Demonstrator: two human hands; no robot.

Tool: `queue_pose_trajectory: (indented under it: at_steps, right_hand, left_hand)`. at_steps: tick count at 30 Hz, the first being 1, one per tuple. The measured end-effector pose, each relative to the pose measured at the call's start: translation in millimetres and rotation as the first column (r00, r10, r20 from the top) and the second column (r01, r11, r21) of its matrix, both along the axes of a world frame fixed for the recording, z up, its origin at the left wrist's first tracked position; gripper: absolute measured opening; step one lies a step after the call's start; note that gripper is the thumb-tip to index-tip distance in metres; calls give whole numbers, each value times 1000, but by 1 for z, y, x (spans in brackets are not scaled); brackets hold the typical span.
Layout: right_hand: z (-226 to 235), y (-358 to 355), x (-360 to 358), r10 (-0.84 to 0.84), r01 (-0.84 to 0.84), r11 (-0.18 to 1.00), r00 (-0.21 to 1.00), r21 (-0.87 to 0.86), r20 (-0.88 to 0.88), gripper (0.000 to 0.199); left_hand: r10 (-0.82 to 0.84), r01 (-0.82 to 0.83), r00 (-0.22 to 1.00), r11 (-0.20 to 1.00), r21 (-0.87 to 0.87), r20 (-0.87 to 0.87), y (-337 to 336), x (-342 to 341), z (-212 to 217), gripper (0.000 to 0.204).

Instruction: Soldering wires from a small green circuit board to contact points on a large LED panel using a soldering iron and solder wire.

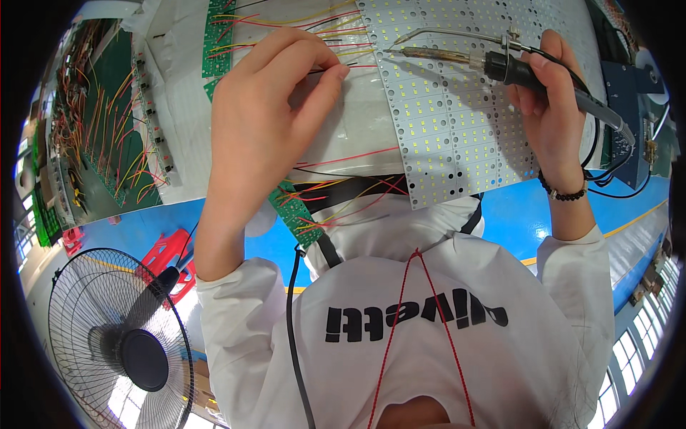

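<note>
My right hand (556, 118) is closed around the dark handle of a soldering iron (525, 74). A thin curved metal tube (450, 31) is clamped along the iron, its end close to the iron's tip. The tip hovers over the left edge of a pale LED board sheet (464, 132) covered with small yellow chips and round holes. At that same edge, my left hand (268, 107) pinches a thin wire between thumb and fingers. Red, yellow and black wires run from a green circuit board strip (216, 43) toward the sheet. My left palm hides part of them.
Another green board (294, 214) with wires hangs at the table's near edge. Boards with many wires (118, 136) lie at the left. A blue box (630, 118) with cables stands at the right. A black fan (121, 343) and red stool (168, 261) are at the lower left.
</note>
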State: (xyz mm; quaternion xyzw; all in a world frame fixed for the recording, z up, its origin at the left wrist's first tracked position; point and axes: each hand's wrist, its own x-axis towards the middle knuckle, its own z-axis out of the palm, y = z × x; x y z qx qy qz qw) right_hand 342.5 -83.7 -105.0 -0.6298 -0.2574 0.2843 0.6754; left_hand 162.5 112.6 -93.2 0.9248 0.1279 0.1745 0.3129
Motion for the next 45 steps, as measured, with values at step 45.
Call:
queue_pose_trajectory:
  at_steps: [45]
  right_hand:
    - [-8,-3,-10,-33,40,999,988,-38,152,19]
  left_hand:
    - [61,-71,991,993,89,117,-6,6,-12,7]
